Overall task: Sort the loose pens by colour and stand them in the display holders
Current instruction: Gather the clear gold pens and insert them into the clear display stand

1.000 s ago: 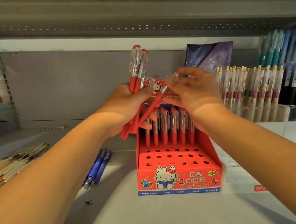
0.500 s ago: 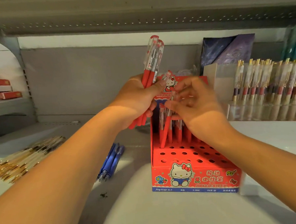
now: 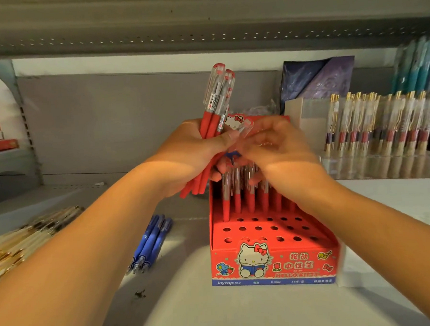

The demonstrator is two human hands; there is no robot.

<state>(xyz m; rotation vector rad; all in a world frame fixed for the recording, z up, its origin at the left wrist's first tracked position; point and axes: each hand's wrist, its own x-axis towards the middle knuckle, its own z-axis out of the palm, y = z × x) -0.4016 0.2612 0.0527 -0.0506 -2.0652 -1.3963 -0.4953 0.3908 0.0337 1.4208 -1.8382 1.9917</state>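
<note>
Grey metal shop shelving [image 3: 241, 313] runs under and above both hands. The left hand [image 3: 191, 154] is closed around a bundle of red pens [image 3: 217, 105], whose clear caps stick up above the fist and whose red barrels poke out below it. Touching that hand's thumb, the right hand [image 3: 283, 151] has its fingers curled in and pinches the clear cap of a single pen [image 3: 245, 127]; this spot is blurred. Directly below both hands stands the red display holder [image 3: 274, 264], with a cartoon cat on its front. A row of standing red pens [image 3: 226, 204] fills its back holes under the right wrist, and the front rows of holes are open. Below the left forearm, a few blue pens [image 3: 150, 241] lie loose on the shelf. Further out to the left of that arm lies a heap of gold-trimmed pens [image 3: 26, 237]. Beyond the right hand, a clear holder [image 3: 383, 164] carries upright gold-clipped pens, and a dark blue packet [image 3: 316, 80] leans behind.
</note>
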